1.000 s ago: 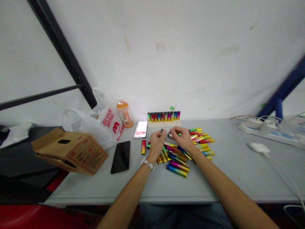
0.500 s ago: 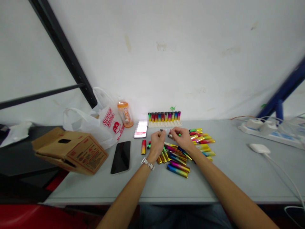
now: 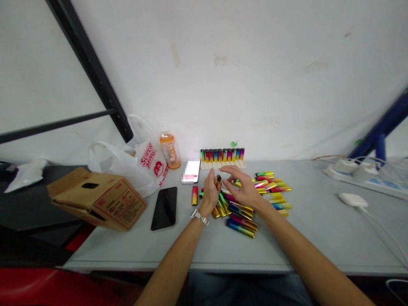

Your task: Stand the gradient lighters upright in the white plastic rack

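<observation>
My left hand (image 3: 210, 193), with a metal watch on its wrist, is closed on a dark-topped lighter (image 3: 219, 180) held upright. Just to the right, my right hand (image 3: 244, 187) has its thumb and fingers apart beside that lighter, with nothing seen between them. Under and around both hands lie shiny multicoloured lighters (image 3: 240, 228) in a loose pile. Behind the hands, a row of upright lighters (image 3: 225, 155) stands in a pale rack (image 3: 207, 166). One red and yellow lighter (image 3: 194, 196) lies apart to the left.
A dark phone (image 3: 164, 208), a lit phone (image 3: 191, 171), an orange bottle (image 3: 170, 151), a white plastic bag (image 3: 143, 170) and an open cardboard box (image 3: 105, 197) are on the left. A white charger (image 3: 353, 199) and a power strip (image 3: 350, 176) sit on the right.
My right hand has let go of a dark-topped lighter and opened its fingers. The lighter in my left hand now shows upright. The whole view has shifted slightly.
</observation>
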The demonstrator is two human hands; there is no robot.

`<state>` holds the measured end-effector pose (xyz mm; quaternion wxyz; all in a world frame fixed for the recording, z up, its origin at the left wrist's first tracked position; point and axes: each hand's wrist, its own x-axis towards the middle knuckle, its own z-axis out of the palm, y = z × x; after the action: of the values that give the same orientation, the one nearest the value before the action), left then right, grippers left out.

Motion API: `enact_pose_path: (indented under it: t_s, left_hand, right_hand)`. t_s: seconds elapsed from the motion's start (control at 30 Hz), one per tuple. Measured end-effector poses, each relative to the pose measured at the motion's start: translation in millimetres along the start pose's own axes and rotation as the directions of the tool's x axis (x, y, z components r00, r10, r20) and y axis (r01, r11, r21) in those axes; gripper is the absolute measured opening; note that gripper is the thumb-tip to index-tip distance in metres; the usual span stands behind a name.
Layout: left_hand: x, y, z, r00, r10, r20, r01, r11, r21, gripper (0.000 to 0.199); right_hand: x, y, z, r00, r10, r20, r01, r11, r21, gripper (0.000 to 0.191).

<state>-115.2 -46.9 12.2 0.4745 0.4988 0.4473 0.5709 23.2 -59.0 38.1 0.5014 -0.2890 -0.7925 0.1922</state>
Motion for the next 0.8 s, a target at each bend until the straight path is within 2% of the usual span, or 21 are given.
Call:
enact_pose_path:
  t_s: [0.13, 0.23, 0.27, 0.33, 0.4, 0.43, 0.47, 0.5, 0.53, 0.6, 0.67, 0.8]
  left_hand:
    - [4, -2, -1.4, 0.995, -0.059, 0.086, 0.073, 0.981, -0.179, 0.067]
    - [8, -1, -7.1, 0.972, -0.097, 0.213, 0.131, 0.980, -0.150, 0.075]
    - [9, 0, -10.4, 0.970, -0.110, 0.219, 0.138, 0.983, -0.118, 0.077]
    - [10, 2, -18.6, 0.988, -0.099, 0.115, 0.100, 0.995, -0.010, 0.075]
    - [8, 4, -27.6, 0.997, 0.038, -0.062, -0.023, 0.976, 0.217, 0.057]
    - [7, 5, -31.5, 0.984, 0.143, -0.105, -0.095, 0.925, 0.367, 0.044]
    - [4, 6, -34.7, 0.964, 0.247, -0.094, -0.165, 0.840, 0.517, 0.030]
    - [1, 7, -36.9, 0.948, 0.316, -0.039, -0.220, 0.738, 0.638, 0.021]
    - [-3, 7, -38.1, 0.942, 0.335, 0.038, -0.256, 0.638, 0.726, 0.017]
    - [-9, 8, -37.8, 0.941, 0.298, 0.163, -0.292, 0.464, 0.836, 0.018]
    - [-13, 6, -35.5, 0.939, 0.261, 0.224, -0.309, 0.351, 0.884, 0.018]
    - [-16, 0, -33.0, 0.944, 0.220, 0.246, -0.299, 0.251, 0.921, 0.019]
  right_hand:
    - [4, -9, 2, 0.993, -0.005, 0.115, 0.003, 1.000, 0.017, 0.024]
    - [9, -8, -1, 0.985, 0.029, 0.167, -0.034, 0.999, 0.028, 0.019]
    - [12, -7, -2, 0.985, 0.045, 0.167, -0.053, 0.998, 0.042, 0.019]
    - [21, -1, -4, 0.988, 0.095, 0.122, -0.105, 0.991, 0.082, 0.021]
    - [36, 8, -5, 0.988, 0.150, 0.036, -0.153, 0.982, 0.114, 0.025]
    - [46, 13, -5, 0.986, 0.166, -0.008, -0.164, 0.980, 0.116, 0.025]
    - [57, 19, -4, 0.986, 0.166, -0.034, -0.163, 0.983, 0.084, 0.025]
    - [69, 24, -2, 0.985, 0.164, -0.061, -0.162, 0.986, 0.038, 0.024]
    - [82, 30, 0, 0.983, 0.168, -0.069, -0.169, 0.986, -0.009, 0.022]
    - [106, 42, 10, 0.982, 0.185, -0.026, -0.187, 0.978, -0.089, 0.019]
    - [128, 54, 24, 0.984, 0.174, 0.033, -0.167, 0.973, -0.161, 0.012]
    - [158, 78, 54, 0.976, 0.173, 0.132, -0.123, 0.939, -0.321, 0.004]
